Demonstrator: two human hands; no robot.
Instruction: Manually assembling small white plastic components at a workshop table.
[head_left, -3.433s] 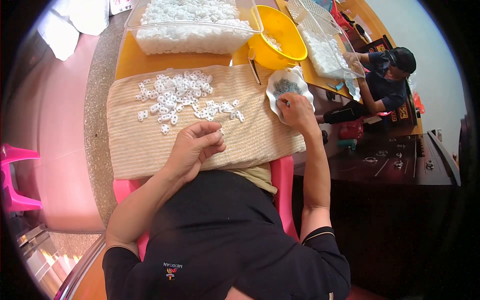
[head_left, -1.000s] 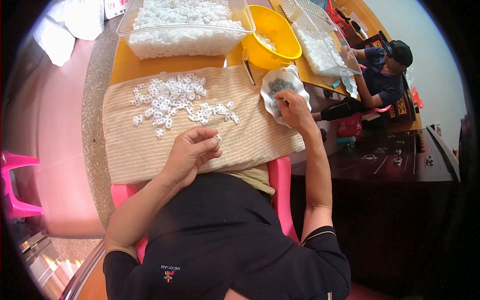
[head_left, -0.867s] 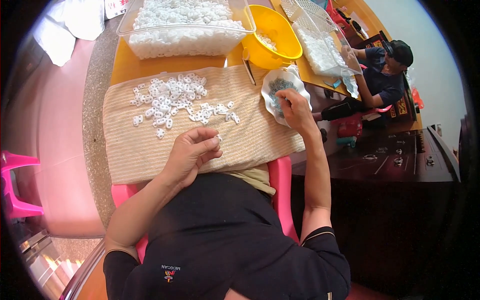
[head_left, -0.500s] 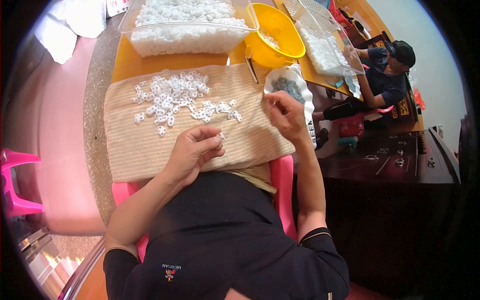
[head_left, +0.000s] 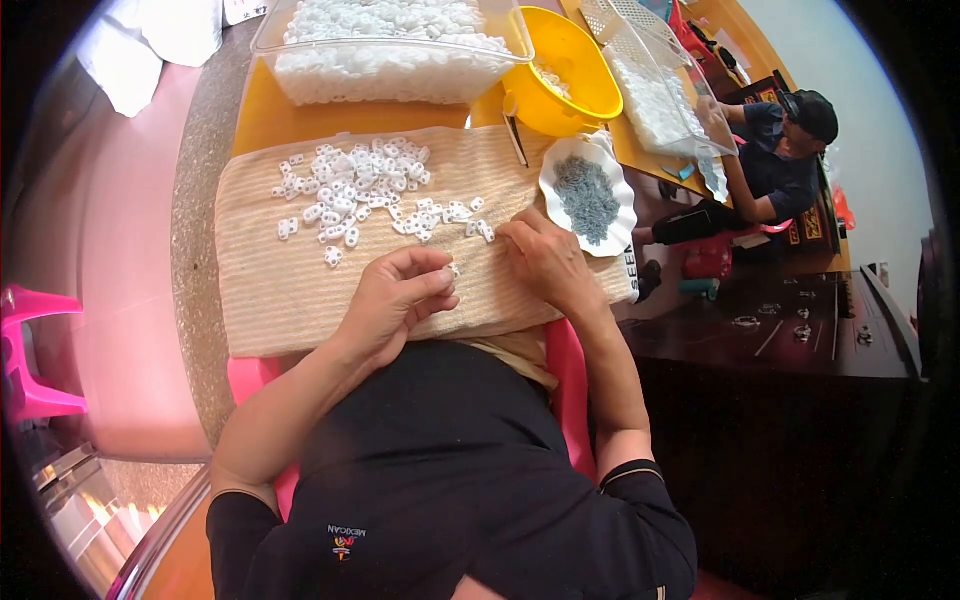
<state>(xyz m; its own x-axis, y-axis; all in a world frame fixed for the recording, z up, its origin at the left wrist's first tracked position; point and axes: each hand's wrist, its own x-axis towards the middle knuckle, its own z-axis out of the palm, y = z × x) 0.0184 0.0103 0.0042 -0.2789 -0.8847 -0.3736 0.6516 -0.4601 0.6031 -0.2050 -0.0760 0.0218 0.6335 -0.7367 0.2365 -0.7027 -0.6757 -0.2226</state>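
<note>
My left hand (head_left: 405, 295) is closed over the cloth, thumb and fingers pinching a small white plastic piece (head_left: 456, 270) whose tip shows past the fingertips. My right hand (head_left: 550, 258) rests lower than a white scalloped dish (head_left: 625, 225), its fingers bent together at the right end of the white pieces. What those fingers hold, if anything, is hidden. Many small grey slender pieces (head_left: 587, 198) fill the dish. A loose heap of white plastic pieces with dark holes (head_left: 355, 180) lies on the striped beige cloth (head_left: 275, 310).
Behind the cloth stands a clear bin (head_left: 390, 85) of white pieces, with a yellow basin (head_left: 570, 75) beside it. Tweezers (head_left: 516, 140) lie close to the basin. At the right a person (head_left: 775, 150) sits by another clear container (head_left: 655, 105). A pink stool (head_left: 40, 350) is at the left.
My right hand has moved left and down from the dish to the cloth near the white pieces, uncovering the grey pieces. My left hand keeps its pinch. The whole view has shifted slightly.
</note>
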